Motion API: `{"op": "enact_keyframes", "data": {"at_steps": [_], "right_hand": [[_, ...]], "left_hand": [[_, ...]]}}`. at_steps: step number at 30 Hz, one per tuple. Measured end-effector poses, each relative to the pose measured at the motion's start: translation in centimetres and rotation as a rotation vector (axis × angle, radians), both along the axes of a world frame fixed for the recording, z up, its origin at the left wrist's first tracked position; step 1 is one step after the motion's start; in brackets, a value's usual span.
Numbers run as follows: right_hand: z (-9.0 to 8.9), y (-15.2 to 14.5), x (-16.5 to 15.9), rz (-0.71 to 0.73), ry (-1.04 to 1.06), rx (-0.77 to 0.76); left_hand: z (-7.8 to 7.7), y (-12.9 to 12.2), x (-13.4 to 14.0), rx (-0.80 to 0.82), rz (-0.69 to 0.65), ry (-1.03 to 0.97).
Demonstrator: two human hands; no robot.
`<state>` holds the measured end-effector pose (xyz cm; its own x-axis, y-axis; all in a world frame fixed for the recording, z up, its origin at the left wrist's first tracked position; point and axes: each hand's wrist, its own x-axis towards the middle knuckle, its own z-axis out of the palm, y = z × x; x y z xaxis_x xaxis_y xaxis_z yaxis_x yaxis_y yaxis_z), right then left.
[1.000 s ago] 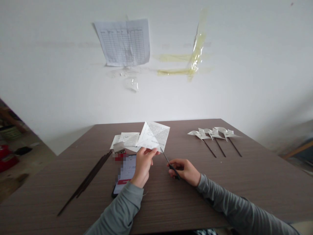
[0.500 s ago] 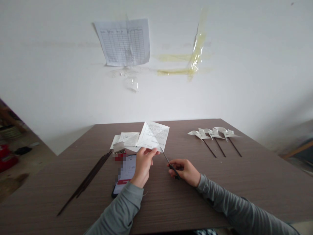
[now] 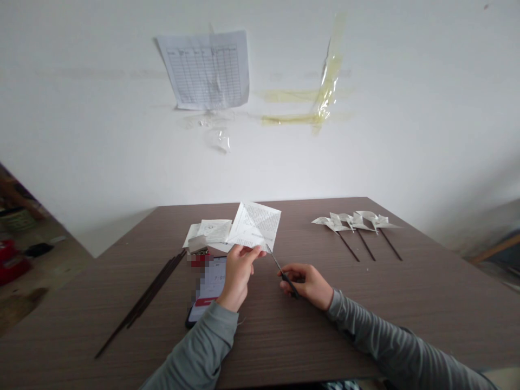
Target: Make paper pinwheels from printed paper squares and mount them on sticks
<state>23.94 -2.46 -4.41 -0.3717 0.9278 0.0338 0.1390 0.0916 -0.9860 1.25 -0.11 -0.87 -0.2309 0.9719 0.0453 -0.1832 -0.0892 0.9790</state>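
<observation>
My left hand [image 3: 239, 273] pinches the lower edge of a square sheet of printed paper [image 3: 257, 225], which is creased along its diagonals and held up above the table. In my right hand [image 3: 306, 284] is a pair of scissors [image 3: 284, 272] with dark handles. The blades point up and left, and their tips meet the paper's lower corner, close to my left fingertips. Whether the blades are parted is too small to tell. Behind my left hand lie more printed paper squares [image 3: 213, 229].
Three paper pinwheels [image 3: 355, 221] on dark sticks lie at the right. A bundle of dark sticks [image 3: 150, 292] lies at the left, beside a phone [image 3: 203, 309] and a small open box [image 3: 197, 246]. A wall [image 3: 284, 168] rises behind the table [image 3: 406, 314].
</observation>
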Motion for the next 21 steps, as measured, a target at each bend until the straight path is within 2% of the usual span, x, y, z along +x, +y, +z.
{"op": "enact_keyframes", "data": {"at_steps": [9, 21], "right_hand": [[0.87, -0.42, -0.18, -0.022, -0.002, -0.023], [0.21, -0.13, -0.28, -0.034, 0.014, -0.025]], "left_hand": [[-0.07, -0.13, 0.03, 0.006, -0.014, 0.010], [-0.31, -0.12, 0.18, 0.013, -0.025, 0.025]]}}
